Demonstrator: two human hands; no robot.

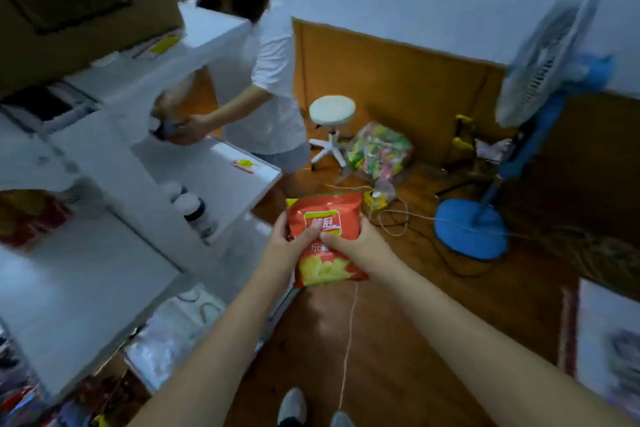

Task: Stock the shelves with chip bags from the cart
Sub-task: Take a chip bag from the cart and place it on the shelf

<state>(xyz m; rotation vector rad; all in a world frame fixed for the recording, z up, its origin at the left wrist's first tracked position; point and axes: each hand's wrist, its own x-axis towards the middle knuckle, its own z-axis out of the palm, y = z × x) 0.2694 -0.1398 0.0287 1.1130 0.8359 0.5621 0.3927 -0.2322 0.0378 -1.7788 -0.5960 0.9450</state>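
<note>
Makeshift shop: price-tagged shelves (221, 180) (home flooring)

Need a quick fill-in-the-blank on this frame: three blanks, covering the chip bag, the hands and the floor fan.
1. The left hand and right hand grip a red-orange foil chip bag from ____ sides.
2. The white round swivel stool stands on the ____ floor.
3. The standing electric fan has a round base coloured ____.

Missing words: opposite; wooden; blue

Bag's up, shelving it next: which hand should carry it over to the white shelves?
Left, probably. Both hands grip the chip bag, but the left hand is on the side nearest the shelves; the right hand would cross over.
</note>
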